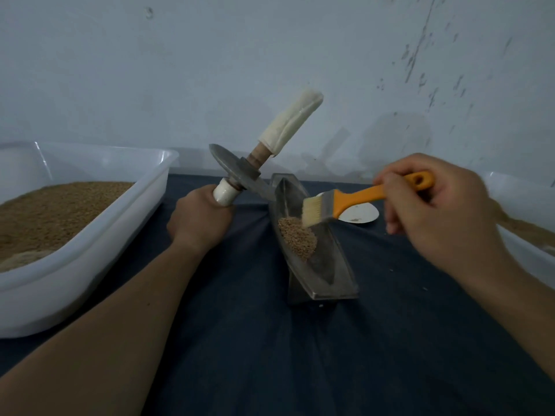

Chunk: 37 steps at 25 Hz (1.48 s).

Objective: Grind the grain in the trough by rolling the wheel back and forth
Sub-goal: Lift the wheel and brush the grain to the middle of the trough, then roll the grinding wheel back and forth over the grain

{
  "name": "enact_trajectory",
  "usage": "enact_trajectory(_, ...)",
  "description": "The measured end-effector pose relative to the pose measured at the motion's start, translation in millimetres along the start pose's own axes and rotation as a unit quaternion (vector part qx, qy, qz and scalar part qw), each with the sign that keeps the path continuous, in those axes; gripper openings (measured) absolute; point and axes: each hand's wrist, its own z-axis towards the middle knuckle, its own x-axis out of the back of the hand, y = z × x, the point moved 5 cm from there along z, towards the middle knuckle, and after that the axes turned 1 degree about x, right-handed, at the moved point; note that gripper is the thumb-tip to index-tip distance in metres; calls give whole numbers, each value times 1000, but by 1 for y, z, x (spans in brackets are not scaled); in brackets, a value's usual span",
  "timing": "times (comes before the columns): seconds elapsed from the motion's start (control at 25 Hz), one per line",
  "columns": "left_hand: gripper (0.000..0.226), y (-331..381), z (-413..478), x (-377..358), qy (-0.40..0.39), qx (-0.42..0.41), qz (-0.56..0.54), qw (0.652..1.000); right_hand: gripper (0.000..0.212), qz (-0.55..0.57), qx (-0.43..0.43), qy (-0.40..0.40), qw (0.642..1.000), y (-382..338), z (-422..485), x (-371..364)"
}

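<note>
A narrow metal trough [333, 265] stands on a dark cloth, with a small heap of tan grain [297, 237] in its middle. My left hand [199, 219] grips the near handle of the grinding wheel [237, 172]. The wheel is tilted, its disc leaning over the trough's far left end and its far cloth-wrapped handle pointing up and right. My right hand [432, 202] holds an orange-handled brush [357, 199]. The brush's pale bristles touch the far edge of the grain heap inside the trough.
A large white plastic tub [90, 241] holding tan grain sits at the left. Another white tub [525, 217] with grain is at the right edge. A white spoon-like scoop [359, 213] lies behind the brush. A pale wall rises close behind the cloth [300, 355].
</note>
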Motion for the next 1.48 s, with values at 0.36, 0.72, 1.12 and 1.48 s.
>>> enact_trajectory(0.36, 12, 4, -6, -5, 1, -23, 65, 998, 16, -113, -25, -15, 993, 128, 17, -8)
enact_trajectory(0.72, 11, 8, -10, -2, 22, -32, 59, 998, 37, -268, -2, -278, 923, 157, -17, -53)
enact_trajectory(1.12, 7, 45, -18, 22, 79, -88, 74, 990, 41, -224, -42, -319, 920, 158, -13, -46)
enact_trajectory(1.48, 11, 88, -40, 25, 89, -266, 309, 909, 64, -137, 91, 31, 986, 66, 7, -4)
